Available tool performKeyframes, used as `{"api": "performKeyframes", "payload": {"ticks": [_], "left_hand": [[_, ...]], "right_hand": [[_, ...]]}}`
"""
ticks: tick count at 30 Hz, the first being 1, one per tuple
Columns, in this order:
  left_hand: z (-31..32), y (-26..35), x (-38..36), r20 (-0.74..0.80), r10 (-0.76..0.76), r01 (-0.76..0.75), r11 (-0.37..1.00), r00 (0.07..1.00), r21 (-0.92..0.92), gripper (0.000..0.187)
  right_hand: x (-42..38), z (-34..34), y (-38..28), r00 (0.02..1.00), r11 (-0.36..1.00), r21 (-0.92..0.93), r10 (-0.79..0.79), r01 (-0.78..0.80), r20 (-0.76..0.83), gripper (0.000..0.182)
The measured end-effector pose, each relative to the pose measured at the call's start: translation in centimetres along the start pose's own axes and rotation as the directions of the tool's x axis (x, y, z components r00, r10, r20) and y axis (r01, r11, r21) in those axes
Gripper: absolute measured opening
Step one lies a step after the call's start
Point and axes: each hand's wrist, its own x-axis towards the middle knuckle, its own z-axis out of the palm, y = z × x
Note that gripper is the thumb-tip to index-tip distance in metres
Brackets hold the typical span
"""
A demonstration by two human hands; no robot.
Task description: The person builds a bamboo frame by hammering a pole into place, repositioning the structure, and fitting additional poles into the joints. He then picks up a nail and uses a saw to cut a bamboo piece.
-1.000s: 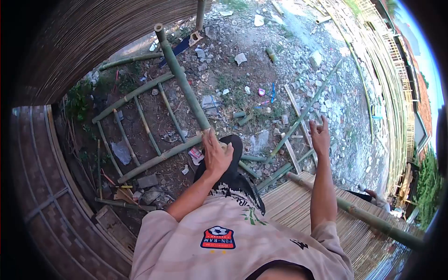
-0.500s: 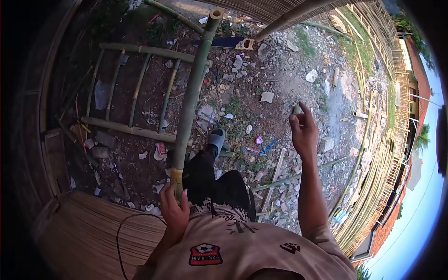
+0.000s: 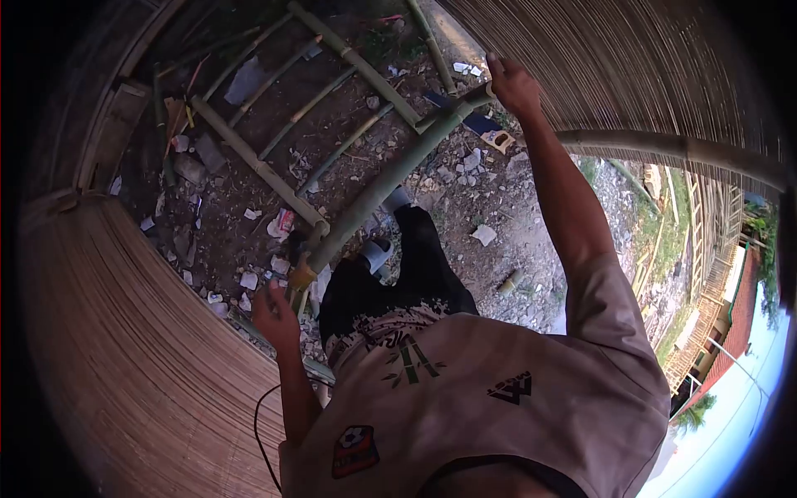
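Note:
A thick green bamboo pole (image 3: 398, 170) runs diagonally in front of me, its yellowish near end low by my legs. My right hand (image 3: 516, 87), arm stretched out, grips the far end; the fingers on the far side are partly hidden. Beside the near end is my left hand (image 3: 276, 317), its fingers loosely bent and apart, with a small gap to the pole. A bamboo frame with several rungs (image 3: 261, 170) lies on the ground at the left, meeting or passing under the pole. The handsaw (image 3: 498, 139) lies just past the pole, near my right forearm.
Woven bamboo panels stand at the lower left (image 3: 158, 357) and upper right (image 3: 614, 66). A horizontal bamboo rail (image 3: 672, 148) edges the right panel. Stones and litter cover the ground around my sandals (image 3: 378, 253). A short bamboo piece (image 3: 510, 282) lies to the right.
My right hand has moved from the air on the right to the pole's far end. My left hand has come off the near end. The view has turned, and the pole now slants.

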Motion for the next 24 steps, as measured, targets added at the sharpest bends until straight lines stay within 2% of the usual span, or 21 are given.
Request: {"api": "performKeyframes", "payload": {"ticks": [2, 4, 5, 7, 9, 10, 12, 14, 16, 17, 19, 22, 24], "left_hand": [[0.6, 0.4, 0.2, -0.028, -0.02, 0.022, 0.998, 0.999, 0.055, 0.025], [1.0, 0.5, -0.4, -0.071, -0.166, 0.16, 0.983, 0.984, -0.085, 0.028], [0.7, 2.3, 0.2, -0.131, -0.042, 0.056, 0.993, 0.991, 0.101, 0.031], [0.6, 2.9, 0.5, -0.132, -0.145, 0.161, 0.979, 0.981, 0.125, 0.031], [0.7, 2.3, 0.1, -0.112, -0.252, 0.266, 0.954, 0.961, 0.139, 0.032], [1.0, 1.9, -0.1, -0.127, -0.273, 0.288, 0.949, 0.954, 0.129, 0.032], [1.0, 1.8, 0.1, -0.121, -0.291, 0.305, 0.944, 0.949, 0.126, 0.034], [0.9, 1.7, 0.3, -0.103, -0.314, 0.326, 0.934, 0.944, 0.143, 0.035], [1.2, 1.6, 0.8, -0.114, -0.28, 0.291, 0.952, 0.953, 0.096, 0.033], [0.9, 1.7, 1.1, -0.12, -0.285, 0.297, 0.95, 0.951, 0.094, 0.033], [0.4, 2.5, 2.1, -0.078, -0.249, 0.261, 0.94, 0.965, 0.219, 0.032], [0.4, 2.1, 2.2, -0.067, -0.297, 0.304, 0.934, 0.953, 0.188, 0.031], [-0.1, 2.4, 2.8, -0.064, -0.282, 0.289, 0.933, 0.957, 0.214, 0.031]], "right_hand": [[3.5, 2.0, 0.5, 0.998, 0.998, -0.038, -0.057, 0.057, 0.012, 0.071], [4.1, 3.3, 1.3, 0.985, 0.997, -0.073, -0.025, 0.038, 0.17, 0.073], [4.0, 3.8, 1.0, 0.987, 0.991, -0.124, -0.039, 0.059, 0.158, 0.075], [3.4, 4.2, 0.9, 0.98, 0.975, -0.193, -0.074, 0.11, 0.183, 0.078], [3.8, 4.0, 0.9, 0.973, 0.967, -0.253, 0.083, -0.026, 0.216, 0.086], [4.2, 3.9, 0.6, 0.973, 0.965, -0.261, 0.06, 0.0, 0.223, 0.086], [5.0, 4.4, 0.8, 0.98, 0.941, -0.336, 0.105, -0.043, 0.168, 0.089], [6.6, 5.3, 2.1, 0.978, 0.939, -0.344, 0.088, -0.017, 0.191, 0.088], [6.8, 5.7, 2.0, 0.991, 0.93, -0.363, 0.097, -0.057, 0.093, 0.086], [6.4, 5.5, 1.8, 0.991, 0.932, -0.359, 0.083, -0.04, 0.106, 0.085], [5.0, 5.1, 1.3, 0.995, 0.945, -0.326, 0.062, -0.035, 0.075, 0.085], [5.0, 5.3, 1.8, 0.998, 0.945, -0.328, 0.025, -0.003, 0.063, 0.078], [4.4, 5.5, 2.2, 0.999, 0.961, -0.274, 0.054, -0.05, 0.005, 0.072]]}}
